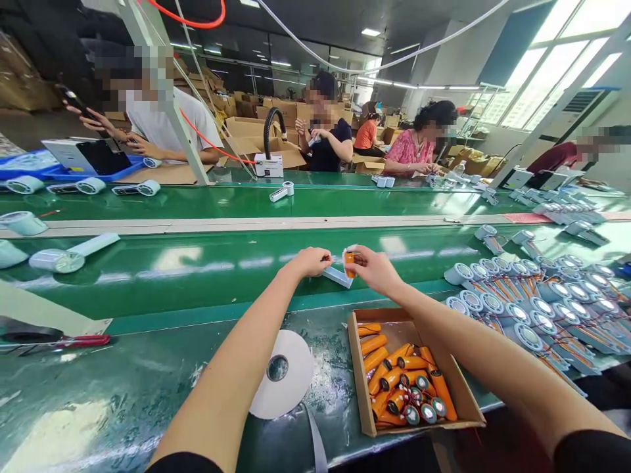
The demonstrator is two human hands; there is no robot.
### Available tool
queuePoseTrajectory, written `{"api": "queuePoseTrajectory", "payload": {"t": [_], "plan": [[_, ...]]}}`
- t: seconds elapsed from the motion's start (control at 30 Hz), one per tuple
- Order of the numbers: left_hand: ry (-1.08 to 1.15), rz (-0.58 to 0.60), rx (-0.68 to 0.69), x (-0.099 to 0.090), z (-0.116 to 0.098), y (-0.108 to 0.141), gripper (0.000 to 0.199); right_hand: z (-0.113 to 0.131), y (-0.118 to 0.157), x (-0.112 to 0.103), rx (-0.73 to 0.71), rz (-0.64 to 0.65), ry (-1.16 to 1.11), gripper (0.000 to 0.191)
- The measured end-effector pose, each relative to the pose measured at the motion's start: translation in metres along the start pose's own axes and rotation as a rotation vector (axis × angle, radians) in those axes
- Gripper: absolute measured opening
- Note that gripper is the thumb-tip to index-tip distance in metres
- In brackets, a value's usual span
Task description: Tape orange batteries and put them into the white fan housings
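My left hand [311, 262] is closed, its fingers at the near end of a pale blue-white plastic housing [338, 278] above the green belt. Its fingers cover part of that housing. Just to the right, my right hand [377, 269] pinches an orange battery [350, 263] with something white at its top. The two hands are close together but apart. Below my right forearm, a cardboard box [365, 404] holds many orange batteries [377, 358] with dark ends and thin wires. A roll of white tape [296, 378] lies flat beside it, its loose strip hanging toward me.
Many pale round-headed units [493, 303] with wires crowd the bench at right. More units [62, 259] lie on the belt at left. Red-handled pliers [83, 341] rest at far left. Across the green line [221, 203], several co-workers sit. A metal post [172, 98] rises at left.
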State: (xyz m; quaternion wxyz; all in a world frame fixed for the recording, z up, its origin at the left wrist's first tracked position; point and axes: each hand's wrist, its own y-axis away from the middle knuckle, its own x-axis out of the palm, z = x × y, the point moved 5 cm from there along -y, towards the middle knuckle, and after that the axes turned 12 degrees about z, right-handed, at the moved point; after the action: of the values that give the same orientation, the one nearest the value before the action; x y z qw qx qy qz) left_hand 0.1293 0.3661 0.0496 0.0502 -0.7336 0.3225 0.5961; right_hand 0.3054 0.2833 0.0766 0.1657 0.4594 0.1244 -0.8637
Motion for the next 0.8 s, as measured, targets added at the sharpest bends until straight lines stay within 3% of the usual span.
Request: {"api": "queuePoseTrajectory", "payload": {"t": [0.1, 0.27, 0.47, 0.8], "plan": [[0.036, -0.068, -0.037, 0.006, -0.003, -0.002, 0.024, -0.016, -0.024, 0.023, 0.055, 0.128, 0.241, 0.033], [0.090, -0.143, -0.116, 0.012, -0.005, -0.010, 0.026, -0.021, -0.024, 0.044, 0.031, 0.260, 0.394, 0.033], [0.115, -0.181, -0.196, 0.008, -0.013, -0.012, 0.029, -0.013, -0.032, 0.038, 0.041, 0.305, 0.489, 0.026], [0.151, -0.205, -0.218, 0.014, -0.023, -0.019, 0.025, -0.033, -0.018, 0.031, 0.120, 0.239, 0.429, 0.015]]}}
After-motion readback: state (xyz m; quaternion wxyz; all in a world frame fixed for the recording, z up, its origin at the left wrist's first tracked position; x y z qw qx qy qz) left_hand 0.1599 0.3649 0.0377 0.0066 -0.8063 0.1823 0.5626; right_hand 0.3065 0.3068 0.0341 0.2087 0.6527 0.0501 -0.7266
